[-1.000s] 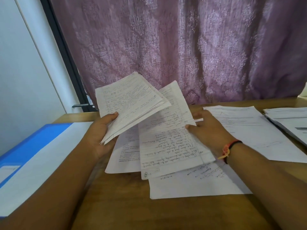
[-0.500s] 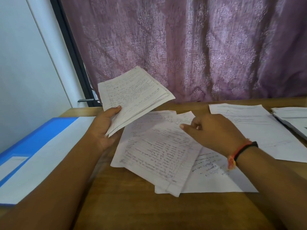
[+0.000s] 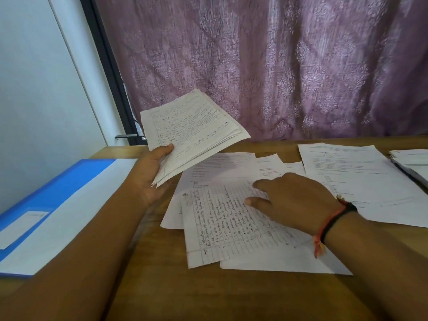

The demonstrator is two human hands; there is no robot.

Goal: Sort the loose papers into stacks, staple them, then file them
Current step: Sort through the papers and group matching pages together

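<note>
My left hand (image 3: 150, 174) grips a bundle of handwritten pages (image 3: 192, 133), thumb on top and fingers curled beneath one corner. The pages are white, ruled and slightly fanned at the edges, and I hold them off the table (image 3: 185, 295).

My right hand (image 3: 294, 202) lies flat with its fingers spread on a ruled handwritten sheet (image 3: 222, 225). This sheet tops a loose overlapping pile of papers (image 3: 278, 262) in the middle of the table, and my hand and wrist hide much of it.

A blue folder (image 3: 53, 195) lies to my left, a printed sheet (image 3: 361, 177) to my right, and a purple curtain (image 3: 278, 66) hangs behind.

The bundle tilts up and away toward the right. The flat sheet lies sideways, its lines of writing running away from me.
</note>
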